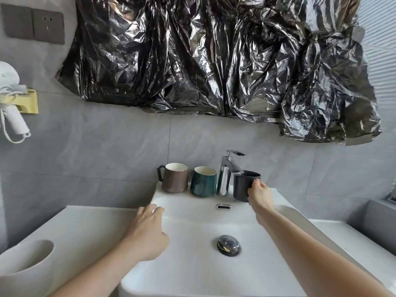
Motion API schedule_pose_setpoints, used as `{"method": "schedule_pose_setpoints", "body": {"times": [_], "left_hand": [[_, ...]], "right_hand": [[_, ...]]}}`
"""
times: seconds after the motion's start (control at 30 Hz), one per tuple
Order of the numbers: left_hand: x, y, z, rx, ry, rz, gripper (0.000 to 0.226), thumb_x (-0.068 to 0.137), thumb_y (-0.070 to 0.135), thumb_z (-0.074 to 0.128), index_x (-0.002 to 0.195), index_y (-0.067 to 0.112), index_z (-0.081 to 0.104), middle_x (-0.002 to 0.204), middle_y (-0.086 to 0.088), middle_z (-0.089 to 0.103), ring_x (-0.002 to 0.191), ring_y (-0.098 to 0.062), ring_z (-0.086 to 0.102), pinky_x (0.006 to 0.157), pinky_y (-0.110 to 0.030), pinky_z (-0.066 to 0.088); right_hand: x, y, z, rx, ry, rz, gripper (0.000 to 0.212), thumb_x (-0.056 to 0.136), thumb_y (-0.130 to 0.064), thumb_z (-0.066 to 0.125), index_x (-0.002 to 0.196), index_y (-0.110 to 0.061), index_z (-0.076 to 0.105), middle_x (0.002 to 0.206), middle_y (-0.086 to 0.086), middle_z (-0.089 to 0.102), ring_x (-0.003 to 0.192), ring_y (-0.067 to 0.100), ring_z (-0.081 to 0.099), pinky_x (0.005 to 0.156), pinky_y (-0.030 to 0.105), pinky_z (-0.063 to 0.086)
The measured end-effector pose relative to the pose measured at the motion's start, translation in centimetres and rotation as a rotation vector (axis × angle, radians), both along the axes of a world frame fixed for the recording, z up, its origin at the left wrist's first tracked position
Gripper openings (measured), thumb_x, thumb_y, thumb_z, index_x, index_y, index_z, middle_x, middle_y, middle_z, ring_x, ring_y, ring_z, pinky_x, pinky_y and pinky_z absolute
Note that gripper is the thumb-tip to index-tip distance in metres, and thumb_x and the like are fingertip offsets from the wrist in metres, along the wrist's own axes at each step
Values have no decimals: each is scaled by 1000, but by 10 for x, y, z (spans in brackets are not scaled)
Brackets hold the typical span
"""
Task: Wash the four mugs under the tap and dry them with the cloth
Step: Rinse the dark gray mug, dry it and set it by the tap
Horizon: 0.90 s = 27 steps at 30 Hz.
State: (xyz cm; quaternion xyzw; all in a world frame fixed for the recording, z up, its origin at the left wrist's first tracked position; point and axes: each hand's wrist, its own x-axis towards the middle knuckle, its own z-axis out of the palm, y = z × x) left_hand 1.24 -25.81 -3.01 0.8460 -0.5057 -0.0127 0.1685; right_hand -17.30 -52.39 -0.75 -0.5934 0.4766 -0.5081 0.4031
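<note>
Your right hand (pixel 260 195) grips the black mug (pixel 243 185) under the tap (pixel 229 168) at the sink's (pixel 192 275) back edge; your left hand (pixel 147 230) hovers relaxed at its left rim.

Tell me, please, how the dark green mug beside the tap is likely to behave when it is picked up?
The dark green glazed mug looks ceramic, so probably stiff, fairly heavy and breakable. Its glossy surface may be slippery when wet. No handle shows from here, and it narrows upward, so fingers might slide.

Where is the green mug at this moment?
In the head view, the green mug stands on the back ledge of the sink, between the brown mug on its left and the tap on its right.
</note>
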Motion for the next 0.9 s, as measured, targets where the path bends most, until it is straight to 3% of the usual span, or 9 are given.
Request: {"method": "schedule_pose_setpoints", "body": {"times": [0.17,0.4,0.53,0.6,0.67,0.77,0.9], "left_hand": [[4,1,-1,-36,54,-2,65,96,17,44,159,19,30,165,9,23,152,-17,21,117,-31,36],[5,0,-4,-69,61,-10,66,96,16,44,160,18,30,165,8,25,151,-17,24,117,-28,35],[7,0,-5,-99,71,-16,65,96,16,45,160,17,31,165,7,27,151,-18,25,118,-27,32],[7,0,-5,-115,85,-9,65,96,16,45,160,18,32,165,7,28,151,-17,26,118,-26,32],[7,0,-5,-127,104,0,63,96,15,46,158,18,34,164,6,31,150,-18,28,117,-27,33],[9,1,-4,-156,165,22,59,95,15,49,154,18,42,161,4,37,148,-20,34,115,-29,36],[3,12,0,-302,304,86,50,94,11,51,144,18,55,152,2,48,134,-21,50,97,-27,44]], "right_hand": [[13,-10,-6,35,-23,2,43,98,-47,29,87,-16,57,89,10,62,85,28,56,79,41,41],[17,-6,-5,77,-68,43,40,110,-30,31,82,-13,55,83,9,63,72,25,56,75,40,46],[14,-1,-7,65,31,66,36,109,-32,35,86,-14,55,83,9,61,70,23,57,79,43,54],[9,1,-8,42,113,15,30,106,-33,42,90,-13,57,90,13,62,77,27,61,88,51,60],[2,8,-9,52,171,-38,17,98,-29,49,105,-15,56,114,14,57,95,31,64,94,55,58],[-13,43,-11,46,269,18,32,94,-20,49,126,-21,48,123,6,38,108,31,60,100,51,56],[-22,115,-11,21,387,212,43,92,-15,55,134,-22,49,132,5,42,118,28,57,106,50,51]]}}
